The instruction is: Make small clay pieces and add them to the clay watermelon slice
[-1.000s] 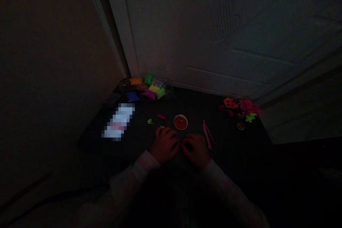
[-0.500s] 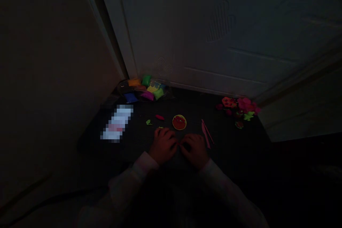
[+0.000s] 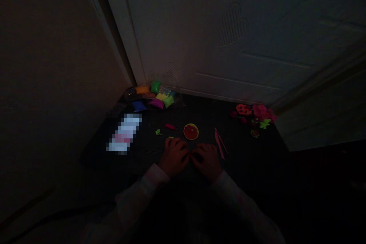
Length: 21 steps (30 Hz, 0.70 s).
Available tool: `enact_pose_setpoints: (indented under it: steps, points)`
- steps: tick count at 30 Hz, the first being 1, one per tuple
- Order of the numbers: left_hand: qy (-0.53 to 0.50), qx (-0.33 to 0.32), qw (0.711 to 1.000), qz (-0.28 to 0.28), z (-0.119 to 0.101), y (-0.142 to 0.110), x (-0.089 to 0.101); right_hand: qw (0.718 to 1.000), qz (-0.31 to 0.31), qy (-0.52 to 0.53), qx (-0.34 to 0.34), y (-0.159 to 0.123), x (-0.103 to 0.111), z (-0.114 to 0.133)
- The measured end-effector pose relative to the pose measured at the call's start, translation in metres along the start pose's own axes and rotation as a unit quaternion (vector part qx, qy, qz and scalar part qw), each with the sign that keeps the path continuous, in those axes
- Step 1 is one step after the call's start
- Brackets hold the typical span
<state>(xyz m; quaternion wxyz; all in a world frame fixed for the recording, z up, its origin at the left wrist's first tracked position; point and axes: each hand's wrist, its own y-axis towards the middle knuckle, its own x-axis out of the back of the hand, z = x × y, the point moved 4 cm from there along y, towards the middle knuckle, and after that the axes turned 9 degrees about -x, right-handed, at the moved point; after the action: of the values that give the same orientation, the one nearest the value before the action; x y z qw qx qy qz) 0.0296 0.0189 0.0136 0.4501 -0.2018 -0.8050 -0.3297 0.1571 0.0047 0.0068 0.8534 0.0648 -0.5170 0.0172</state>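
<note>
In dim light, my left hand and my right hand rest close together near the front of the dark table, fingers curled and tips almost meeting. Whatever they pinch between them is too small and dark to make out. Just beyond lies a round red disc with a yellow rim, with small dots on its upper part. A pink-red clay roll and a light green scrap lie to its left. A yellowish bit shows partly behind my left fingers. Two pink modelling tools lie right of my right hand.
Several coloured clay packets in clear plastic sit at the back left. A lit, blurred-out phone-like screen lies at the left. Pink, red and green clay pieces are heaped at the right. A pale door panel with hearts rises behind the table.
The view has shifted very slightly. Both hands keep nearly the same curled pose close together, and the things on the table lie as before.
</note>
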Motion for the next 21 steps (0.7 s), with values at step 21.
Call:
enact_pose_setpoints:
  steps: [21]
  points:
    - [0.003, -0.001, 1.0, 0.005, -0.0019, 0.0012, 0.0029, 1.0, -0.01, 0.007, 0.005, 0.0011, 0.0021, 0.0034]
